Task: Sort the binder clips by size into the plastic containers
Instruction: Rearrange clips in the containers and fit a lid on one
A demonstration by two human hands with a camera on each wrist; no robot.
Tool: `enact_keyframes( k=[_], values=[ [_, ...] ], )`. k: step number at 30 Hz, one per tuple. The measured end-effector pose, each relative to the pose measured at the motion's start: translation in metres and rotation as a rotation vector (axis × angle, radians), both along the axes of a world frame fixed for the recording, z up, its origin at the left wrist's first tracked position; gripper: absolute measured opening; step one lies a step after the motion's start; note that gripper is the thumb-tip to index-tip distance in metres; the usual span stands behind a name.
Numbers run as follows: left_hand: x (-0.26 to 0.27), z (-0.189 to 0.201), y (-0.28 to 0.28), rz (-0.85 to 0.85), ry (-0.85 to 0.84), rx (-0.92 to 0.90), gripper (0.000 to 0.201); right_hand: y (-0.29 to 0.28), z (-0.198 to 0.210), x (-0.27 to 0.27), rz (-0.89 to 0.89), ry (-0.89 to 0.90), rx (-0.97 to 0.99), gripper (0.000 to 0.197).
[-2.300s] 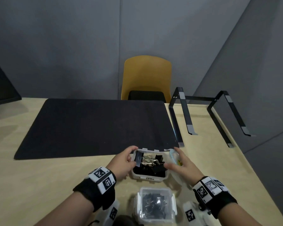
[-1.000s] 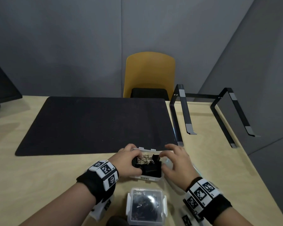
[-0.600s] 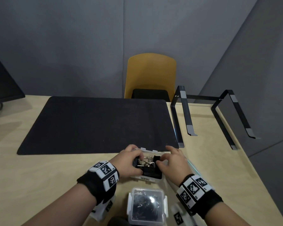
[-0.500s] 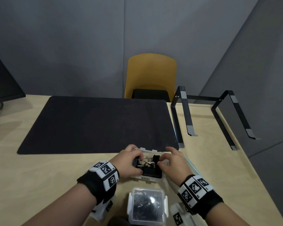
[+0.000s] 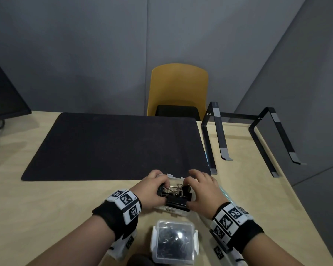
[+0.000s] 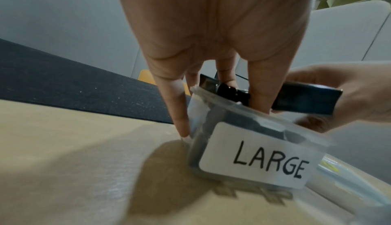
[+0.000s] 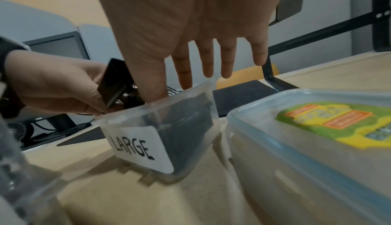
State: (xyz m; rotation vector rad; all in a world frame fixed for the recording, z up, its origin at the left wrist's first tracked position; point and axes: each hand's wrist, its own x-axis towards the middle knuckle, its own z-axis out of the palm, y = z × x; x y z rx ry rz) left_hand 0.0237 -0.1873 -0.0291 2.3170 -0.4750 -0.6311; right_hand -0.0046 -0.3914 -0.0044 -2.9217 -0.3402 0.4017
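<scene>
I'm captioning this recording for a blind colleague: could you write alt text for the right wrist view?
A right hand, fingers straight, dips its thumb into an open clear container labelled LARGE, while the left hand grips a black binder clip at its rim. A lidded container with a green sticker sits beside it on the wooden table.

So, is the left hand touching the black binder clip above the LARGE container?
Touching. The right wrist view shows the left hand pinching the black binder clip between thumb and fingers, just above the rim of the LARGE container.
</scene>
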Motion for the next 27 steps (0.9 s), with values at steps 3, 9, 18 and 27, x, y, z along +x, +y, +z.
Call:
enact_keyframes(
  k=[3,9,18,27],
  values=[
    [-0.001,0.001,-0.001,0.0,-0.011,-0.004,0.029,-0.001,-0.002,-0.001,0.026,0.042,-0.044,0.049],
    [-0.002,0.006,-0.002,-0.003,-0.023,0.054,0.026,-0.001,-0.002,0.002,0.036,0.057,-0.017,0.05],
    [-0.001,0.014,-0.007,-0.056,-0.067,0.179,0.044,-0.008,-0.005,-0.001,0.048,-0.002,0.119,0.041],
    [-0.002,0.025,-0.02,-0.123,-0.264,0.192,0.047,-0.013,-0.009,-0.002,0.022,-0.084,0.268,0.033]
  ],
)
